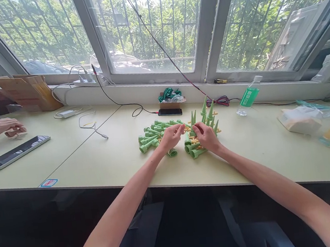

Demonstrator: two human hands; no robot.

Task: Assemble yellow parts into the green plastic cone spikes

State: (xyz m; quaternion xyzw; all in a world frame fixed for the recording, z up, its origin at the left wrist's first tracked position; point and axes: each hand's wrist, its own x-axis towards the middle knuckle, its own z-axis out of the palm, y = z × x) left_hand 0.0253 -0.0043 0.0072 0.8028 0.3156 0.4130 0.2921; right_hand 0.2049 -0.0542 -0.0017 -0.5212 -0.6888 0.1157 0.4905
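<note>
Head view: left hand (172,137) and right hand (207,135) are pinched, contents unclear; work gently beside green plastic cones (210,113) at right hand's one o'clock.

Looks like smooth matt plastic in the pale green hollow tubes (148,144) and pointed green cones (210,114), glossy glass across the flat black-screened tablet (16,153), clear shiny plastic in the green-labelled bottle (248,96), matt cardboard in the brown open box (26,94), and smooth laminate along the pale yellow tabletop (121,161).
</note>
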